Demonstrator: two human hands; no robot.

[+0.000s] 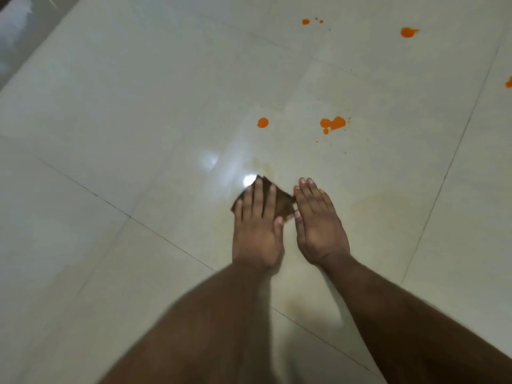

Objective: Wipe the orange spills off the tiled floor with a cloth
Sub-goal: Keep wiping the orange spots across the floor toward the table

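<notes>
Head view is being filled by a pale tiled floor (110, 106) crossed by dark grout lines. At the centre of the frame, a small brown cloth (279, 202) is being pressed flat to the floor under the straight, released fingers (259, 198) of the left hand (257, 231). Just beside it, the right hand (318, 225) is being laid flat on the tile, its fingers (310, 195) straight and grasping nothing, its edge touching the cloth's right corner. Orange spills are being shown above the hands: a round spot (262, 122), a larger splash (333, 123) to its right, and smaller ones (409, 32) near the upper right of the frame. Faint yellowish smears (371, 203) are being shown right of the hands.
</notes>
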